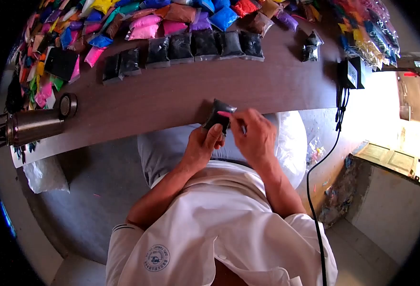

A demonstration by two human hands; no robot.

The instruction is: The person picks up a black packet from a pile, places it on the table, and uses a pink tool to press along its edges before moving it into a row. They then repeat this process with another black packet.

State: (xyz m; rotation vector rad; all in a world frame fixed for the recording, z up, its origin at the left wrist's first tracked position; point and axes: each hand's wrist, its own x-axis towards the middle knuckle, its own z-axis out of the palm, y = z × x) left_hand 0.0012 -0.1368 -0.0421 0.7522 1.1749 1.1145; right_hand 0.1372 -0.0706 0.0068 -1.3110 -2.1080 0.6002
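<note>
Brown tabletop (171, 97) stretched beyond the lap, and a black packet (216, 117) was held at its near edge. The left hand (204, 145) was clamped on the packet's lower end, the rest slanting past its fingertips. The right hand (255, 136), pinched round a pink tool (224, 114), partly hid it. Farther off lay dark packets (205, 45) in a row, with colourful packets (144, 27) heaped behind.
</note>
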